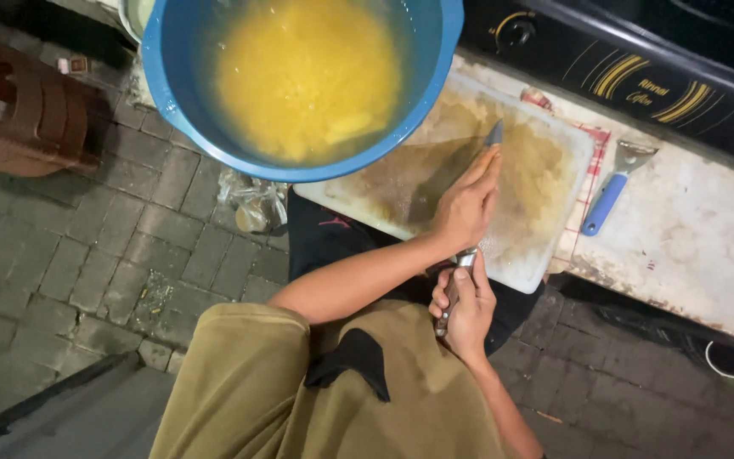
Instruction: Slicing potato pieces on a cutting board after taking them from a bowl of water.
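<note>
One knife [450, 170]: lies blade-flat on the cutting board [545, 170], tip pointing away toward the bowl, handle hanging off the near edge.
Right hand [466, 308]: grip closed around the knife handle, just below the board's edge.
Left hand [469, 202]: grip open, fingers straight and pressed flat on top of the blade.
Board state: smeared with yellowish residue, most heavily on its right side; no whole pieces visible on it, so likely little left there to cut.
Blue bowl [172, 102]: overlaps the board's far left corner in view, filled with yellow liquid and pale pieces.
Blue-handled scraper [605, 200]: lies untouched on the worn white surface [698, 238], right of the board.
Stove [639, 59]: sits beyond the surface.
Paved floor [87, 255]: carries a brown stool [19, 110] off to the left.
</note>
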